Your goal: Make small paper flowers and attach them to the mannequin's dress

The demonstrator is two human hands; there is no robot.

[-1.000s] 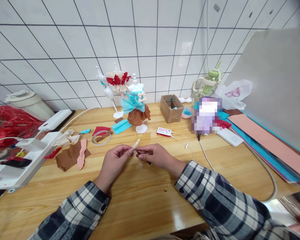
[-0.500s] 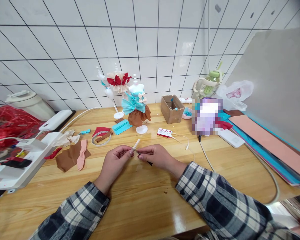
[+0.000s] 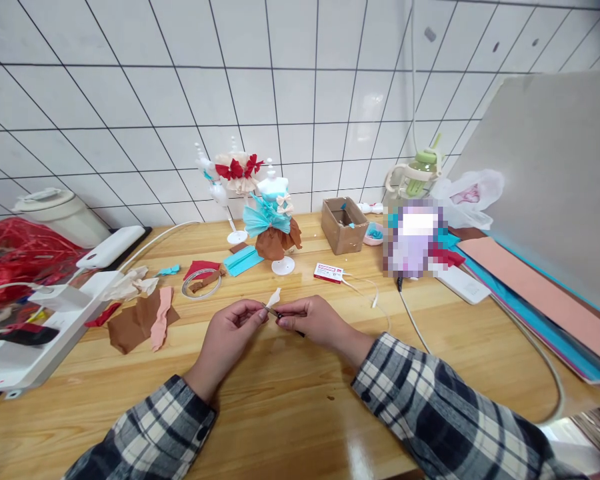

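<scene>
My left hand is closed, thumb and fingers pinching the lower end of a small cream crepe paper strip. The strip's free end points up and away, creased and narrower near the fingers. My right hand is closed around a slim metal tool with a dark handle; its exact kind is partly hidden by the fingers. The tool's thin metal end lies at the base of the strip, close to my left thumb. Beyond both hands stands a small dress form wearing blue and brown ruffles and a cream bow.
Behind are more dress forms, one with red bows. Left lie brown paper, a peach strip, a tape roll and a power strip. Right are a cardboard box, a small red-and-white box and a blurred phone.
The cream strip, straight and stiff-looking earlier, now looks twisted and flared at its free end. Both hands stay close together, and the view has tilted slightly upward.
</scene>
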